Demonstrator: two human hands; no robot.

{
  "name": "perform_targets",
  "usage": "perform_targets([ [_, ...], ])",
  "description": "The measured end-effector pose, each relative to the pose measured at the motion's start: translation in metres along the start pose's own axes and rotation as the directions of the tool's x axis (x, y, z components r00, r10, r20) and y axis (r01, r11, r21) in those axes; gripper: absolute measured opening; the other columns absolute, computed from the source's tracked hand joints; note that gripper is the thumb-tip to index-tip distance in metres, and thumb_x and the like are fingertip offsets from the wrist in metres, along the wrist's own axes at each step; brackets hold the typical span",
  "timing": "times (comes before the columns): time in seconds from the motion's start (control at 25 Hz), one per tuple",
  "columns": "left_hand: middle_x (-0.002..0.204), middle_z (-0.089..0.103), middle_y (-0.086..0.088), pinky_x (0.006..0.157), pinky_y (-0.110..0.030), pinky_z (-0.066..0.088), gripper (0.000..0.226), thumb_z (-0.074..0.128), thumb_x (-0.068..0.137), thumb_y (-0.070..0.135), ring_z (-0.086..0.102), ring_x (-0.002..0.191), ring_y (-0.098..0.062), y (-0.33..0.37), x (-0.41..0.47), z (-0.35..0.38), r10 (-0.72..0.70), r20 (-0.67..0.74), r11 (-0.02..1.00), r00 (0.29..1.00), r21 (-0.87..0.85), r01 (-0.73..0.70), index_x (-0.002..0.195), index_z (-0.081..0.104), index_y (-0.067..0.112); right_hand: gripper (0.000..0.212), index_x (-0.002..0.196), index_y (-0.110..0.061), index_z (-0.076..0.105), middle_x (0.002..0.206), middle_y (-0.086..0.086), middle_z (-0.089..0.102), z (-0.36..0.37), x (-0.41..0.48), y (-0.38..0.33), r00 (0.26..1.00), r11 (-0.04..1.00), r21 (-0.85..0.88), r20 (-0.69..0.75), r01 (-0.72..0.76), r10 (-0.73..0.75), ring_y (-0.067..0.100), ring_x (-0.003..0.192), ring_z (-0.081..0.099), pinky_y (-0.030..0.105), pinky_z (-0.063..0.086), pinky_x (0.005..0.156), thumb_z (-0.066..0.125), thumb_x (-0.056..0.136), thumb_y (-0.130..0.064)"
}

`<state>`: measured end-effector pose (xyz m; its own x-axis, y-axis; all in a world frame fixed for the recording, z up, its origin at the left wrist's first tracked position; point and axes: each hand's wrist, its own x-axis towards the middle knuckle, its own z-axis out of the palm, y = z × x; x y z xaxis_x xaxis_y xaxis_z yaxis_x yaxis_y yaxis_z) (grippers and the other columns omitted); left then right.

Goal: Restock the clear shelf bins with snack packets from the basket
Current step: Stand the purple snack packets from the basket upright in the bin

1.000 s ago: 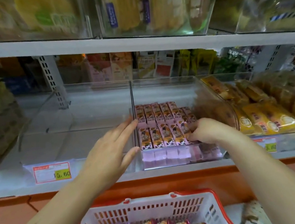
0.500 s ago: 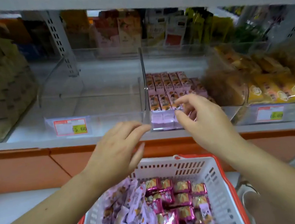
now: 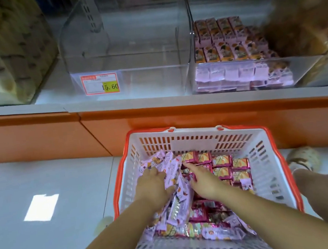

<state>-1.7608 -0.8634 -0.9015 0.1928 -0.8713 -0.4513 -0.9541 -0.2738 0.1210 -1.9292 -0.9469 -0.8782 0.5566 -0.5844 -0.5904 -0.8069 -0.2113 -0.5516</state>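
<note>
While packets (image 3: 173,170) in the basket (image 3: 202,138) are covered by the left hand (image 3: 153,180), grip unclear, with the right hand (image 3: 204,183) laid beside, forefinger straight, slippery wrappers could be dropped if gathered loosely; the bin (image 3: 300,62) is set well apart.

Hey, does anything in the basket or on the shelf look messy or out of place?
Yes. In the basket, the lilac packets lie in a loose, crisscrossed heap on the left, while the magenta packets beside them sit in flat rows. Nothing looks torn or spilled outside it.
</note>
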Motion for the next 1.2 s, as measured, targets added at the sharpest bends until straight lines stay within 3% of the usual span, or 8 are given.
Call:
perform_targets([
  [0.08, 0.124, 0.046, -0.005, 0.095, -0.038, 0.040, 0.061, 0.042, 0.088, 0.066, 0.037, 0.119, -0.026, 0.007, 0.004, 0.007, -0.041, -0.055, 0.998, 0.998, 0.042, 0.044, 0.128, 0.050, 0.019, 0.064, 0.153, -0.033, 0.014, 0.151, 0.014, 0.034, 0.007, 0.001, 0.003, 1.000, 0.998, 0.067, -0.003, -0.002, 0.002, 0.012, 0.067, 0.056, 0.036, 0.051, 0.071, 0.044, 0.101, -0.012],
  [0.16, 0.124, 0.047, -0.003, 0.096, -0.037, 0.039, 0.056, 0.046, 0.089, 0.061, 0.037, 0.120, -0.025, 0.011, 0.006, 0.009, -0.055, -0.076, 0.998, 0.996, 0.040, 0.058, 0.126, 0.052, 0.020, 0.066, 0.152, -0.039, 0.014, 0.150, 0.014, 0.036, 0.006, 0.003, 0.007, 1.000, 0.991, 0.136, -0.029, 0.003, 0.001, 0.009, 0.050, 0.046, 0.029, 0.045, 0.053, 0.044, 0.100, -0.010],
  [0.36, 0.130, 0.055, -0.002, 0.101, -0.039, 0.041, 0.044, 0.054, 0.093, 0.043, 0.047, 0.123, -0.025, 0.016, 0.006, 0.005, -0.091, -0.109, 0.934, 0.990, -0.353, 0.047, 0.131, 0.054, 0.022, 0.060, 0.151, -0.038, 0.018, 0.135, 0.009, 0.052, 0.001, 0.004, 0.012, 0.991, 0.940, 0.335, -0.087, -0.069, 0.104, 0.013, 0.044, 0.037, 0.028, 0.034, 0.045, 0.045, 0.101, -0.016],
  [0.52, 0.147, 0.043, -0.006, 0.103, -0.035, 0.041, 0.048, 0.044, 0.100, 0.039, 0.049, 0.127, -0.024, 0.028, -0.007, -0.009, 0.014, -0.048, 0.856, 0.999, -0.515, -0.037, 0.143, 0.041, 0.018, 0.057, 0.146, -0.036, 0.032, 0.127, 0.004, 0.056, -0.003, -0.007, 0.014, 0.976, 0.846, 0.532, -0.164, -0.037, 0.146, 0.034, 0.092, 0.063, 0.040, 0.051, 0.074, 0.057, 0.097, -0.021],
  [0.6, 0.139, 0.050, -0.006, 0.091, -0.029, 0.044, 0.045, 0.043, 0.101, 0.037, 0.057, 0.112, -0.022, 0.034, -0.015, -0.019, 0.072, -0.054, 0.823, 0.996, -0.560, -0.089, 0.143, 0.040, 0.021, 0.050, 0.138, -0.033, 0.044, 0.134, 0.007, 0.052, -0.010, -0.013, 0.015, 0.959, 0.780, 0.625, -0.226, 0.008, 0.171, 0.029, 0.106, 0.061, 0.038, 0.053, 0.086, 0.062, 0.094, -0.017],
  [0.76, 0.105, 0.053, 0.002, 0.069, -0.018, 0.042, 0.057, 0.057, 0.095, 0.037, 0.058, 0.081, -0.010, 0.049, -0.025, -0.038, 0.170, 0.078, 0.689, 0.982, -0.722, -0.062, 0.145, 0.032, 0.031, 0.044, 0.123, -0.022, 0.047, 0.111, 0.006, 0.061, -0.030, -0.030, 0.010, 0.947, 0.516, 0.850, -0.243, 0.105, 0.209, 0.017, 0.094, 0.064, 0.020, 0.055, 0.064, 0.067, 0.088, -0.006],
  [0.92, 0.082, 0.051, -0.009, 0.070, -0.033, 0.044, 0.073, 0.068, 0.088, 0.024, 0.055, 0.073, -0.023, 0.064, -0.026, -0.046, 0.246, 0.084, 0.488, 0.966, -0.872, -0.049, 0.147, 0.027, 0.034, 0.022, 0.108, -0.012, 0.059, 0.101, 0.004, 0.069, -0.037, -0.041, 0.015, 0.929, 0.502, 0.854, -0.288, 0.139, 0.232, 0.017, 0.093, 0.066, 0.032, 0.056, 0.080, 0.069, 0.088, -0.013],
  [1.2, 0.078, 0.044, -0.011, 0.065, -0.029, 0.042, 0.082, 0.067, 0.089, 0.021, 0.044, 0.067, -0.018, 0.086, -0.028, -0.053, 0.311, 0.019, 0.457, 0.950, -0.879, -0.132, 0.150, 0.016, 0.038, 0.019, 0.107, -0.013, 0.062, 0.105, 0.009, 0.067, -0.048, -0.060, 0.029, 0.917, 0.442, 0.873, -0.329, 0.205, 0.225, 0.020, 0.092, 0.065, 0.031, 0.056, 0.075, 0.068, 0.088, -0.014],
])
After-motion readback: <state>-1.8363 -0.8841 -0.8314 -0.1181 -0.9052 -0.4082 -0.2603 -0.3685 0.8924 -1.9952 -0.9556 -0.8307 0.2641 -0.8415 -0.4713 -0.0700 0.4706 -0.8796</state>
